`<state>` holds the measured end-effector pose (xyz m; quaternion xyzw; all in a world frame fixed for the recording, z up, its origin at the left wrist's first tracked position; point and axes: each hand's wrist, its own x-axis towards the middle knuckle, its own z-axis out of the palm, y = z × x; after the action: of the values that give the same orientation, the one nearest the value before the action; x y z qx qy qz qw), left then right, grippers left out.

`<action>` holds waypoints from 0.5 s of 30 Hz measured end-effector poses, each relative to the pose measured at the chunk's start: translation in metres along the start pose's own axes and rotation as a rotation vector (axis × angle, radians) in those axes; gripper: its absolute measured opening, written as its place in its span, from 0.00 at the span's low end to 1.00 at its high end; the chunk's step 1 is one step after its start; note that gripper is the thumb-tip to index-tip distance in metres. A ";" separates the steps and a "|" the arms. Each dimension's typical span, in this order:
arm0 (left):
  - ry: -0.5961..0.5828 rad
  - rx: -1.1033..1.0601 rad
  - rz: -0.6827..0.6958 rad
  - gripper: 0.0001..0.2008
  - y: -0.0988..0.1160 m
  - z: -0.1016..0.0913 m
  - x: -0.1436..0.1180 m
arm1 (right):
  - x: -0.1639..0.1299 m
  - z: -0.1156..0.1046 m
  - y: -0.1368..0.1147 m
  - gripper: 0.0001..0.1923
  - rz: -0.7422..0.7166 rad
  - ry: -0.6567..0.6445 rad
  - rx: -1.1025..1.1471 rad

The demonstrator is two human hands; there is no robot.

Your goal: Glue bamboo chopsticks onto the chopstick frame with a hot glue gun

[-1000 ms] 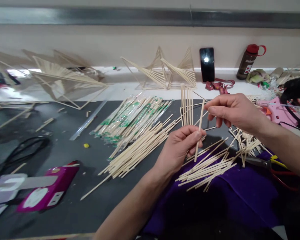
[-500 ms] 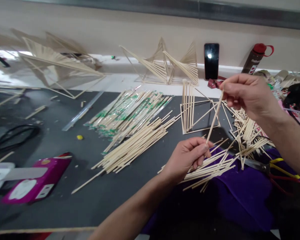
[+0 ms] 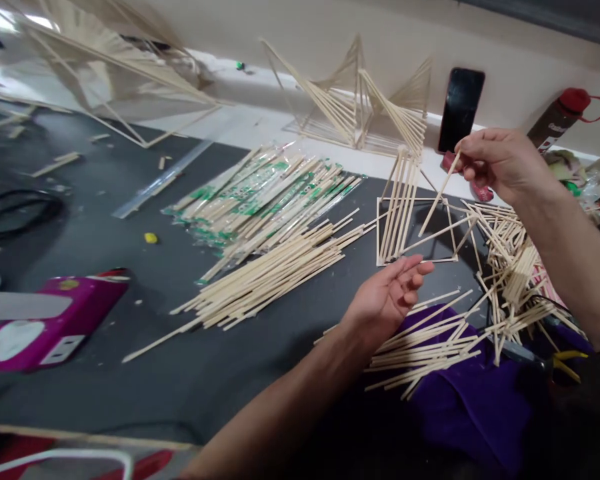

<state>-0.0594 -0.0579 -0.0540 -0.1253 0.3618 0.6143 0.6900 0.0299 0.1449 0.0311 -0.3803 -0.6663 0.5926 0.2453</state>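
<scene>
- The right hand pinches the top end of a single bamboo stick between thumb and fingertips; the stick slants down and to the left, its lower end over the square stick frame on the dark mat.
- The left hand hovers palm up just near of the frame, fingers loosely spread, holding nothing and touching no stick.
- The frame lies flat, with a row of upright-leaning sticks fixed along its left side; the held stick looks apart from them, though contact at its tip is hard to judge.
- Doing this well, as I judge it: keep the pinch near the stick's end so the tip stays visible, bring the empty hand in to steady the frame, and match the stick's slant to its neighbours.
- A loose pile of bare sticks lies left of the frame, wrapped chopsticks beyond it, and a tangle of cut sticks to the right.
- More sticks rest on a purple cloth nearest the person; a finished stick model and a phone stand by the far wall.
</scene>
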 end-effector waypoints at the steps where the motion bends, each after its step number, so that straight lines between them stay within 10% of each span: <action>1: 0.001 -0.028 -0.012 0.13 0.000 -0.001 0.001 | 0.003 0.003 0.001 0.06 0.001 -0.003 0.000; 15: -0.050 -0.252 -0.056 0.14 -0.002 -0.003 0.012 | 0.026 0.018 0.030 0.05 0.025 -0.089 -0.023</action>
<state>-0.0593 -0.0515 -0.0646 -0.2057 0.2610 0.6381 0.6945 0.0069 0.1551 -0.0047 -0.3648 -0.6783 0.6044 0.2037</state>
